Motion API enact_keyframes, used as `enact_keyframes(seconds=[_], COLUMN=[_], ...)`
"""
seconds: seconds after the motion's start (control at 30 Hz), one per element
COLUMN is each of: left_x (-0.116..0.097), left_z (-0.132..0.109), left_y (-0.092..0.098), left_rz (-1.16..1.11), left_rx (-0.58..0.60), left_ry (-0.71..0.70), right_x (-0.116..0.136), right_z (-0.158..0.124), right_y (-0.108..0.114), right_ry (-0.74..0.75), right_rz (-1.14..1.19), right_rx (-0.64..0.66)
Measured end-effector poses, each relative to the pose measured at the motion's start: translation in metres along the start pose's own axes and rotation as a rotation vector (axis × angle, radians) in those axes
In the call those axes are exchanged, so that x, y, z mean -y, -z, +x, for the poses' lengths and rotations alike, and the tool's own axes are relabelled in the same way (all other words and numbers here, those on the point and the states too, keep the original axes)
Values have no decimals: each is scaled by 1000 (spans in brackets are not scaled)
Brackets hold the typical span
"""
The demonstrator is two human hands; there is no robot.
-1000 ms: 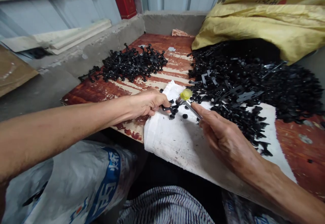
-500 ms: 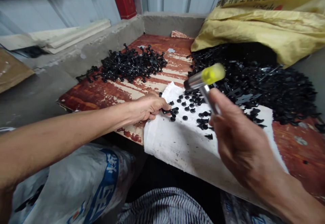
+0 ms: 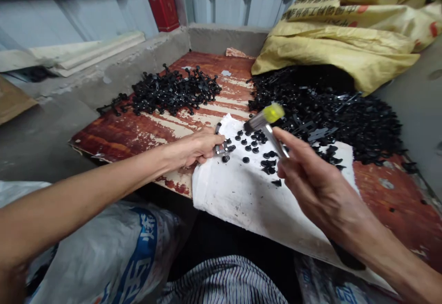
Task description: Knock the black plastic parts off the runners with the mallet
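Observation:
My left hand [image 3: 202,145] pinches a small black bracket-like part [image 3: 220,149] at the left edge of a white cloth [image 3: 228,198]. Round black pieces with short stems, like rubber feet [image 3: 246,160], stand or lie on the cloth beside it. In my right hand [image 3: 311,175] is a small hammer [image 3: 267,119] with one yellow face and one dark face. Its head is raised above the cloth, to the right of the bracket-like part and apart from it. My fingers wrap the metal shaft, and a dark handle end shows behind my wrist.
A pile of assembled black parts [image 3: 172,90] lies at the back left of the worn red board [image 3: 165,131]. To the right, a large heap of black pieces [image 3: 359,124] spills from a yellow sack [image 3: 338,42]. A low concrete ledge [image 3: 120,65] borders the board. White sacks [image 3: 103,244] stand below.
The hammer has come slightly lower and to the left in the view. The bracket-like part has turned in my left hand's fingers. The whole view has shifted a little.

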State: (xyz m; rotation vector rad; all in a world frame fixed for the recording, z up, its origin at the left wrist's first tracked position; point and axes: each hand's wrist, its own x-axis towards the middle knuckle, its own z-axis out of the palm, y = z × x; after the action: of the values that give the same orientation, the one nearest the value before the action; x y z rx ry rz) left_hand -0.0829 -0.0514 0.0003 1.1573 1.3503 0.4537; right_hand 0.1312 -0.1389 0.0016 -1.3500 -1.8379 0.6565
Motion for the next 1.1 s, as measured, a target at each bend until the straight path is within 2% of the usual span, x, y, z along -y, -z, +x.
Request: enact_keyframes(seconds=[0.07,0.17,0.23,0.33,0.47,0.63,0.97,1.1], left_x=[3,8,10,13,13,11,6,3], left_z=[-6,-16,-18,-16,-10,-9,-9,-11], left_y=[0,-8,-16,-25,-28,-27,-31,-33], left_rz=[-8,126,253,370,466,528,423,388], left_rx=[61,189,222,222,214,267,344,336], left_ry=[-43,-137,-190,-208,-202,-216,-175,-169], right_x=[3,1,-3,-10,-17,-22,-23,-24], right_z=[-10,-30,-41,-53,-58,-57,-58,-58], right_y=[6,6,2,-4,-6,-4,-3,-4], right_ry=[-168,-403,-496,-559,-591,-588,-554,-555], right_rz=[149,393,489,567,661,732,798,800], right_rx=[-89,-97,-83,-89,-105,-84,-59,-58])
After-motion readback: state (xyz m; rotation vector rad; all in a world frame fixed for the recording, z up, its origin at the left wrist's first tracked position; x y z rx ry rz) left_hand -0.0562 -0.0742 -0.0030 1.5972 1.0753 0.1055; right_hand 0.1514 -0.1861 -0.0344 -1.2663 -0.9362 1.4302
